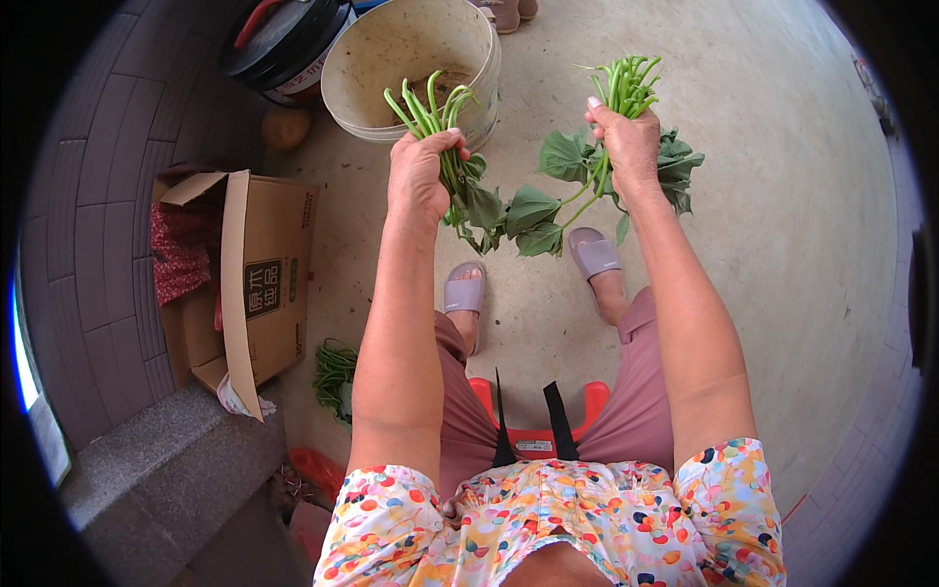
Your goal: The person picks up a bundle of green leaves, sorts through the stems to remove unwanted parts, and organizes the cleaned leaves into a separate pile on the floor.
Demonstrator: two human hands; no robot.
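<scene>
My left hand is closed around a bunch of leafy green stems, their bare ends pointing up over the near rim of a round off-white bucket and their leaves hanging below. In my right hand is a second bunch of leafy stems, with bare ends up and broad leaves around the wrist. Leaves from the two bunches meet or overlap between my hands. More green stems lie on the floor beside my left arm.
An open cardboard box with red patterned cloth stands by the tiled wall at left, above a stone step. A black-lidded bucket and a round brown object are behind it. A red stool is under me.
</scene>
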